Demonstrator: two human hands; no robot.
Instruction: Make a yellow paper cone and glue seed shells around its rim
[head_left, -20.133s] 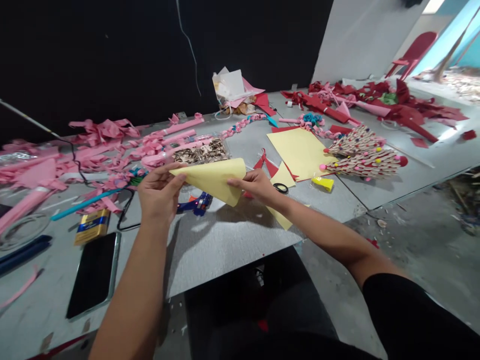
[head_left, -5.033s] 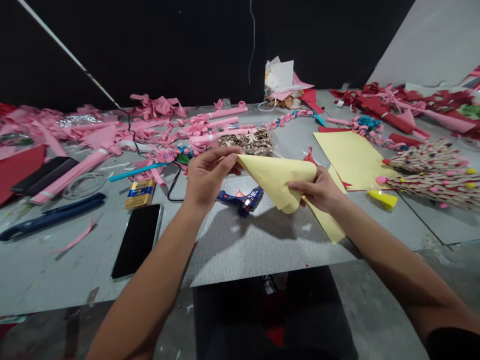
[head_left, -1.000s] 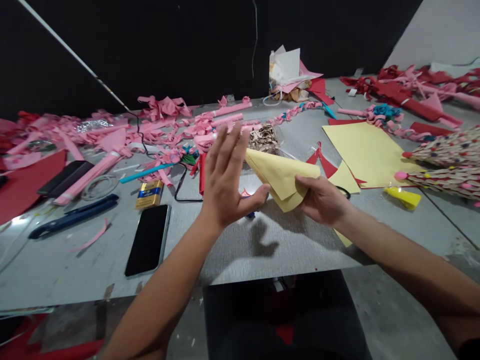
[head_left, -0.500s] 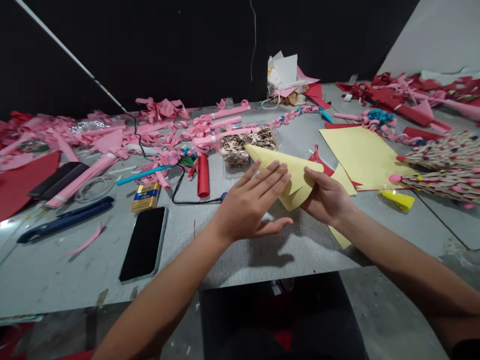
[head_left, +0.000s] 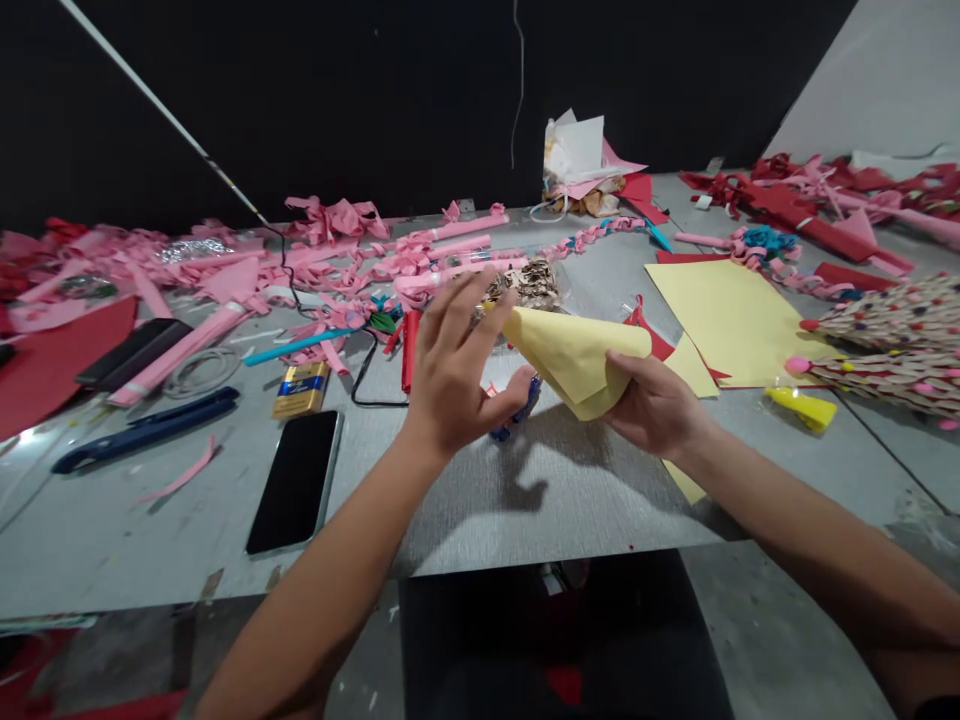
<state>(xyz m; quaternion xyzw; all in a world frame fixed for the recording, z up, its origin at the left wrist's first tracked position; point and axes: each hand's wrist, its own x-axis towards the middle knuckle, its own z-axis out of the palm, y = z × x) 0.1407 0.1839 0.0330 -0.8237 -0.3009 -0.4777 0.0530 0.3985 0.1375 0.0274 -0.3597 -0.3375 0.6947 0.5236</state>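
A sheet of pale yellow paper rolled into a cone (head_left: 577,350) sits above the grey table (head_left: 525,520), its tip pointing left. My right hand (head_left: 656,405) grips the cone's wide end from below. My left hand (head_left: 454,375) is raised beside the tip with fingers spread, holding nothing; its fingertips are close to the tip. A blue glue gun (head_left: 514,418) lies on the table just under my left thumb, mostly hidden by the hand.
A black phone (head_left: 295,480), a gold box (head_left: 301,388), a blue cutter (head_left: 146,430) and a red tube (head_left: 407,350) lie to the left. Pink paper scraps (head_left: 330,250) cover the back. At right are flat yellow sheets (head_left: 731,315), a small yellow cone (head_left: 802,405) and decorated cones (head_left: 885,335).
My left hand, lying flat on the cone half a second ago, has lifted off it and now stands raised with fingers spread. My right hand keeps its grip on the cone.
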